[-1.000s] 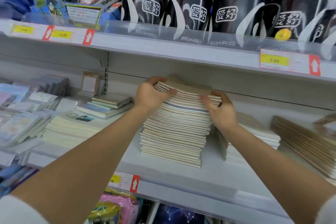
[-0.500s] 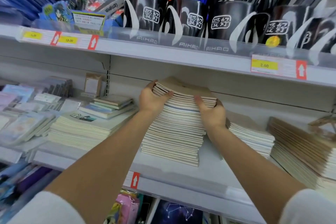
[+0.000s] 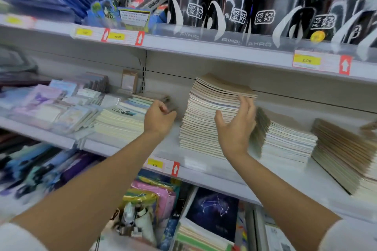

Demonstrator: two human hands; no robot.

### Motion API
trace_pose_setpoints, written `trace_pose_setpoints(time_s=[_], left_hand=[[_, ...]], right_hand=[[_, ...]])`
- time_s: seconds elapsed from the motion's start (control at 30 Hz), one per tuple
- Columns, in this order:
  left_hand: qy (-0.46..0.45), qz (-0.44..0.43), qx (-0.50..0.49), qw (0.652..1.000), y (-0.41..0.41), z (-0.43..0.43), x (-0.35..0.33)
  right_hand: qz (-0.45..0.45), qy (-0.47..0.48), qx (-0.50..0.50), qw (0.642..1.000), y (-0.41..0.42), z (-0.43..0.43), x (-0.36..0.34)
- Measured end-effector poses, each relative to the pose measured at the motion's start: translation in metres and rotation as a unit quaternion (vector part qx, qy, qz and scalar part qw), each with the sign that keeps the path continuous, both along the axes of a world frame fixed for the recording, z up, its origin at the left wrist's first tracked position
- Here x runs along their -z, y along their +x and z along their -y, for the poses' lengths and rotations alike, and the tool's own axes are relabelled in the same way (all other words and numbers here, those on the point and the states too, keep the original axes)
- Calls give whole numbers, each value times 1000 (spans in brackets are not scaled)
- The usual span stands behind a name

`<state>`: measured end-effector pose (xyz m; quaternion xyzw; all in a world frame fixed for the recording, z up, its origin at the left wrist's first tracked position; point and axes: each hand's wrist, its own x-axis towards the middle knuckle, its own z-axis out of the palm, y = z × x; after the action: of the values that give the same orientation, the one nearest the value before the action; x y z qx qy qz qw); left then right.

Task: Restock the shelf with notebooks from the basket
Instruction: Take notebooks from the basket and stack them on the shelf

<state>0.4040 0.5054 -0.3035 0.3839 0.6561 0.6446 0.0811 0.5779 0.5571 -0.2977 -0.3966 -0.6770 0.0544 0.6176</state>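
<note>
A tall notebook stack (image 3: 212, 116) sits on the shelf (image 3: 204, 171); left hand (image 3: 159, 117) loosely curled, empty; right hand (image 3: 236, 126) spread open against it; no basket visible.

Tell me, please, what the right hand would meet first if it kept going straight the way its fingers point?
Probably the tall notebook stack: the right hand is open beside its right edge, seemingly already touching or nearly, though depth is unclear.

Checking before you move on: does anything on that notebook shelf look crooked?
Yes. The tall notebook stack is ragged: its top notebooks jut right, beyond the layers below. The right hand is beside it.
</note>
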Motion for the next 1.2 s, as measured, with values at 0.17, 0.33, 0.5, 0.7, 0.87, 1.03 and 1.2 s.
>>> trace_pose_setpoints(time_s=[0.17, 0.33, 0.5, 0.7, 0.87, 1.03, 1.2], left_hand=[[-118, -3, -1, 993, -26, 74, 37], [-235, 42, -19, 971, -73, 169, 97], [-254, 167, -73, 950, -99, 243, 175], [-292, 322, -161, 886, -114, 328, 266], [-328, 377, -243, 832, -118, 389, 344], [-341, 445, -302, 771, -100, 429, 413], [-366, 547, -335, 674, -67, 461, 483]], right_hand=[[38, -28, -136, 990, -38, 56, 31], [121, -130, -239, 955, -90, 114, 93], [239, -227, -312, 891, -146, 171, 173], [327, -381, -379, 777, -173, 238, 279], [443, -447, -410, 660, -171, 258, 348], [525, -474, -405, 579, -158, 260, 396], [549, -526, -395, 515, -163, 262, 443]])
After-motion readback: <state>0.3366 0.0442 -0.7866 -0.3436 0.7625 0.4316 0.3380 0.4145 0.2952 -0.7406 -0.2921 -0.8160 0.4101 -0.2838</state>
